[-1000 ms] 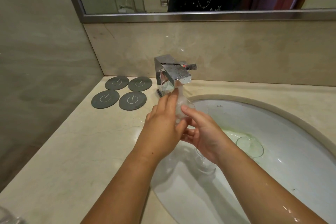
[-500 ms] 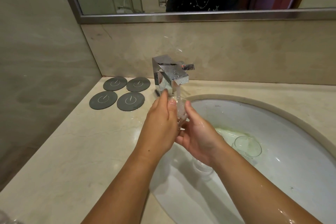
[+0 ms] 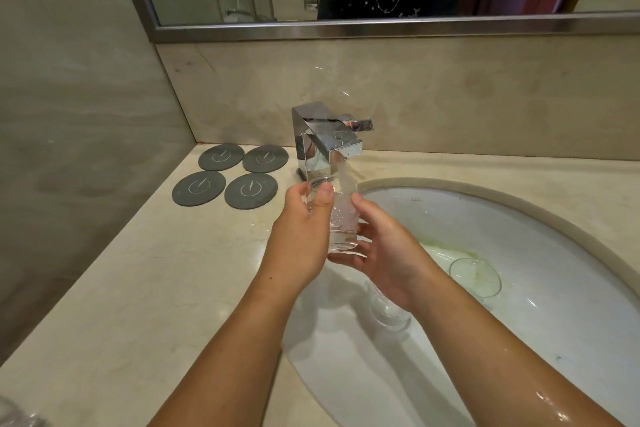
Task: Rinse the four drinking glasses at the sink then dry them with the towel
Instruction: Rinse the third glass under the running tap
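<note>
Your left hand [image 3: 301,236] pinches the glass [image 3: 341,218] near its rim, upright under the tap [image 3: 329,142], so it fills; your right hand [image 3: 391,253], fingers relaxed, steadies its base.

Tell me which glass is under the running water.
The held glass: the left hand grips it under the faucet stream, the right hand at its base. The right-side glass and the glass below the wrist lie in the sink, outside the stream.
</note>
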`<action>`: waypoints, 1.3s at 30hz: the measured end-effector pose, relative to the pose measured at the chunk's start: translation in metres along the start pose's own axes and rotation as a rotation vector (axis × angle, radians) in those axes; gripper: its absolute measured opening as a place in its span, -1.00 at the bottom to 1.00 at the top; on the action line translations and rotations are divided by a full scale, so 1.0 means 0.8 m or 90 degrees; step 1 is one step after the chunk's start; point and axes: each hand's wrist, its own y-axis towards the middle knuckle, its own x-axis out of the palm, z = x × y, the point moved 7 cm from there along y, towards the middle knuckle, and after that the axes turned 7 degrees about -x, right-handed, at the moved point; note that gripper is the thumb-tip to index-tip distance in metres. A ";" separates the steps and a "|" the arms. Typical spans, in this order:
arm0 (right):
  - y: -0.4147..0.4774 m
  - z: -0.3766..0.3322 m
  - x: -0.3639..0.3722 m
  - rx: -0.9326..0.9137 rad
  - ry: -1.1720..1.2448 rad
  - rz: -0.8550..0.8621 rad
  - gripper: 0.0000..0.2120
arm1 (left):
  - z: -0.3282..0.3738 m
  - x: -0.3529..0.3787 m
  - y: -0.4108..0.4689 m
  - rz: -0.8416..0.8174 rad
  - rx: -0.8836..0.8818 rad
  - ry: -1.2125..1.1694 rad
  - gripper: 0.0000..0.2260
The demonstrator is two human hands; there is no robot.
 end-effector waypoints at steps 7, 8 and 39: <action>-0.002 -0.003 0.010 -0.032 -0.009 -0.078 -0.77 | -0.006 -0.001 0.007 0.005 -0.053 -0.046 -0.61; -0.001 -0.005 0.008 -0.051 -0.016 -0.065 -0.78 | -0.004 -0.002 0.007 0.007 -0.043 -0.033 -0.61; 0.007 0.008 -0.013 0.073 0.040 0.054 -0.52 | -0.007 0.014 0.000 -0.170 -0.002 -0.091 -0.14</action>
